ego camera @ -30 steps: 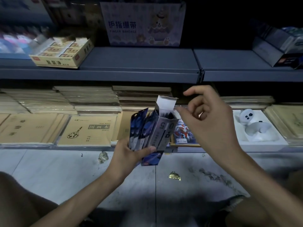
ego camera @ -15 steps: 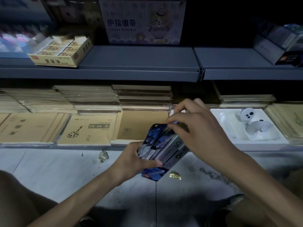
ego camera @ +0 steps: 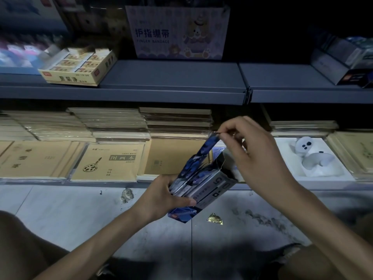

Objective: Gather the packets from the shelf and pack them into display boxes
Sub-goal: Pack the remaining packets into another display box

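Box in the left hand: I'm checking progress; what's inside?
Box: dark open mouth; depths hidden by its wall. Blue packets lie beside it in the left hand; the right hand pinches one.

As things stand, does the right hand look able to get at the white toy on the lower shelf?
Probably not yet: the right hand pinches the top of a blue packet, so its grip is taken. Otherwise the way to the toy looks free.
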Demonstrator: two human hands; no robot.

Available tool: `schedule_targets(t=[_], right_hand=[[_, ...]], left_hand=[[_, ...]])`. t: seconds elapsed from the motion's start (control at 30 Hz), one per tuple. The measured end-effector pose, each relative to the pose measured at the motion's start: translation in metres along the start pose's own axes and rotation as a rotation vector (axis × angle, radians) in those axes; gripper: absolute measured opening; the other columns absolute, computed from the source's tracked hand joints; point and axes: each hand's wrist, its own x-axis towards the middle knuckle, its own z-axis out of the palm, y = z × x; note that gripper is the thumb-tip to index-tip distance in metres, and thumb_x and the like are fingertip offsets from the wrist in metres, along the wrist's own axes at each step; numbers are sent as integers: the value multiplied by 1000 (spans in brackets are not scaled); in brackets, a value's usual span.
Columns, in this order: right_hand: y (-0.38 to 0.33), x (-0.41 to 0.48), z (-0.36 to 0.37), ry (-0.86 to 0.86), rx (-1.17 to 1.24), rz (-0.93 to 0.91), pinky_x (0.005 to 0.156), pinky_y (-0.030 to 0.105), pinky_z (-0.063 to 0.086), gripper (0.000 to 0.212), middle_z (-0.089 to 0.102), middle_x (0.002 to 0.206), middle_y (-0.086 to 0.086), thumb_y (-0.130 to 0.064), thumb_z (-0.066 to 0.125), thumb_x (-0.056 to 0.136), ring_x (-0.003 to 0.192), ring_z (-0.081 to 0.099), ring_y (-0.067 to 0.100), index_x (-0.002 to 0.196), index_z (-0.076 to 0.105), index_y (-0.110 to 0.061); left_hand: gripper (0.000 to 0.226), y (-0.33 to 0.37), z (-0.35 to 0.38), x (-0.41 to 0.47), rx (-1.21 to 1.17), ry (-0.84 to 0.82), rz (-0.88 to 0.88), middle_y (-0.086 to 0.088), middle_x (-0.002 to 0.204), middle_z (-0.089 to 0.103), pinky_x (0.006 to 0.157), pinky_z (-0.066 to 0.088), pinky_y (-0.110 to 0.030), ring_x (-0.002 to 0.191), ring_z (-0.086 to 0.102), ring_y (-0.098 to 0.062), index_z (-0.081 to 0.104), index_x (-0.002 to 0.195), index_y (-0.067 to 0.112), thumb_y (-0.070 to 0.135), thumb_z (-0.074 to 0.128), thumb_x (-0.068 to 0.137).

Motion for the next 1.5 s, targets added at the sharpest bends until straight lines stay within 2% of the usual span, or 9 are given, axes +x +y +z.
schedule_targets(t=[0.1,0.23,0.43,0.53,0.67,0.83,1.0,1.23,1.5], right_hand=[[-4,1,-2,25,108,65,70,25,45,6,56,92,-9,-18,62,101,81,55,10,100,60,-23],[-3,-1,6,-185,323,281,66,34,49,23,59,82,2,-27,81,87,70,55,18,100,65,-17],[3,-1,11,-219,351,273,74,50,58,23,70,81,17,-31,83,85,78,69,37,86,77,-9],[-2,0,6,-126,416,250,72,37,58,5,73,79,6,-27,82,86,74,70,24,85,79,-24],[-6,6,-9,13,554,252,56,17,44,4,66,69,-3,-21,80,88,58,54,9,85,78,-23],[-7,8,-24,187,554,305,46,17,38,24,60,58,4,-20,70,98,46,49,13,77,68,-10],[-10,5,-45,329,581,245,43,26,37,20,65,62,13,-15,59,105,46,54,23,92,58,2],[-16,-6,-50,357,524,189,46,21,41,19,66,65,16,-10,58,104,45,59,24,88,50,-15],[-15,-11,-43,330,524,192,45,23,43,13,67,65,14,-10,60,103,47,61,26,99,51,-1]], left_hand=[[32,-3,0,1,4,-10,-44,7,96,79,79,64,-32,88,76,-7,69,95,31,19,91,75],[32,1,5,0,-56,-80,-60,11,95,80,80,63,-30,89,76,-9,70,96,24,15,91,74],[34,7,7,-3,-78,-124,-83,8,97,79,83,63,-31,91,76,-10,69,99,19,12,91,74],[32,6,5,-3,-77,-141,-76,10,94,80,77,62,-26,89,76,-8,70,97,18,12,91,74],[30,3,5,-4,-97,-125,-90,17,89,78,70,58,-18,85,75,-2,69,95,20,13,90,75],[34,-3,3,-1,-168,-37,-79,6,97,80,78,62,-27,91,76,-10,72,102,12,11,90,74],[30,-7,2,-1,-215,115,1,10,98,80,77,61,-27,91,76,-7,73,101,20,11,88,76],[32,-9,-4,4,-225,324,161,18,98,78,79,60,-20,93,74,-3,73,102,28,16,86,75],[43,-1,-3,0,-152,408,294,33,94,74,76,53,-8,92,70,6,68,99,41,10,87,76]])
